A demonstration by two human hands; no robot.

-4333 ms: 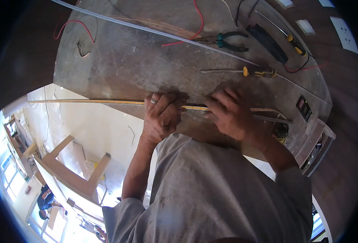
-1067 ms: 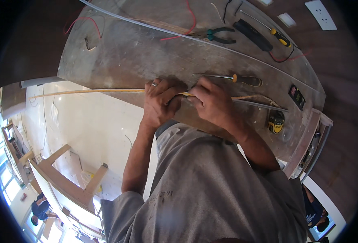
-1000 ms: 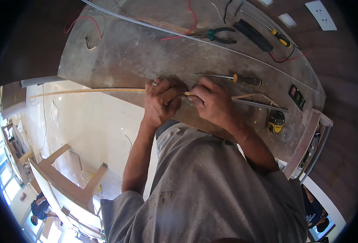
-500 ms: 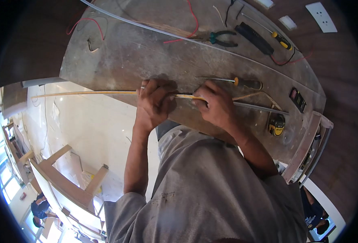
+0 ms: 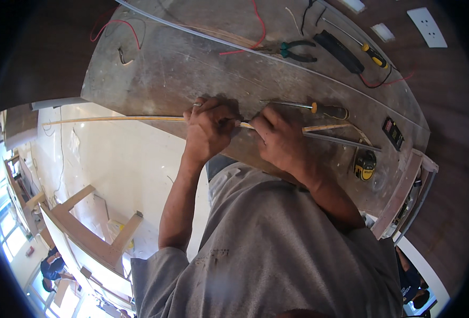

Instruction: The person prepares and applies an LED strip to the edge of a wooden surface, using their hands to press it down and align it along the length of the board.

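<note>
My left hand (image 5: 208,130), with a ring, grips a long, thin yellowish strip (image 5: 112,118) with its fingers curled over it. Just to the right, my right hand (image 5: 277,135) pinches that strip, leaving a short stretch between them. Beyond my right hand the strip (image 5: 327,126) bends back beside a grey channel (image 5: 351,142). A screwdriver (image 5: 330,112) lies just above my right hand on the worn board (image 5: 160,79). A tape measure (image 5: 365,165) and a small dark, flat item (image 5: 393,132) rest to the right. My fingertips are partly hidden.
Pliers (image 5: 298,53), a second screwdriver (image 5: 374,55), a black bar (image 5: 338,50), loose wires (image 5: 258,24) and a long pale strip (image 5: 202,37) lie farther back. A socket plate (image 5: 426,26) sits upper right. Wooden framework (image 5: 86,228) and people (image 5: 51,267) are at lower left and right.
Compared with half a second ago, my left hand has shifted up and right along the strip, closer to my right hand. Both still grip it, and the view has shifted slightly.
</note>
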